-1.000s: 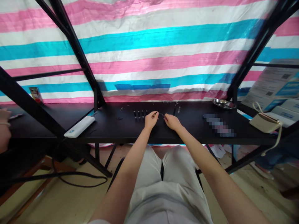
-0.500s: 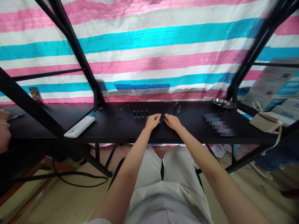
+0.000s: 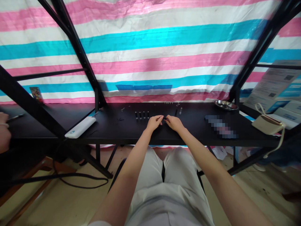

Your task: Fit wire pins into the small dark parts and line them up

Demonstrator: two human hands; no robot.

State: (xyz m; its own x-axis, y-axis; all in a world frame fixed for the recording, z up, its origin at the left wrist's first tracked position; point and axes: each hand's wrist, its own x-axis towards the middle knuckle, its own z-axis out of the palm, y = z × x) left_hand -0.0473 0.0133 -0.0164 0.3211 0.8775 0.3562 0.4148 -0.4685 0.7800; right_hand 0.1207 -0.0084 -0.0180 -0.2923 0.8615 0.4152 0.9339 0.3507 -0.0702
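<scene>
Close together over the black table point(image 3: 113, 130), my left hand point(image 3: 154, 122) and my right hand point(image 3: 174, 122) are both closed, thumbs and fingers pinched. A small dark piece point(image 3: 165, 118) shows at the fingertips of my right hand, too small to name. What my left fingers hold, if anything, is hidden. Several short black tubes with pale ends point(image 3: 142, 115) stand in a row just left of my left hand. Beyond my right hand lie a thin black stick point(image 3: 176, 112) and a slim greyish tube point(image 3: 181, 110).
Small white bits point(image 3: 168, 103) line the back edge. A white power-strip-like box point(image 3: 80, 127) lies left; a metal dish point(image 3: 226, 105), a blurred-out item point(image 3: 221, 126) and a beige pouch point(image 3: 268, 123) lie right. Black frame posts point(image 3: 81, 53) flank the table. Another person's hand point(image 3: 4, 131) is far left.
My hands stay pinched close together with barely any movement. The view has shifted very slightly. At the lower right, another person's foot has moved.
</scene>
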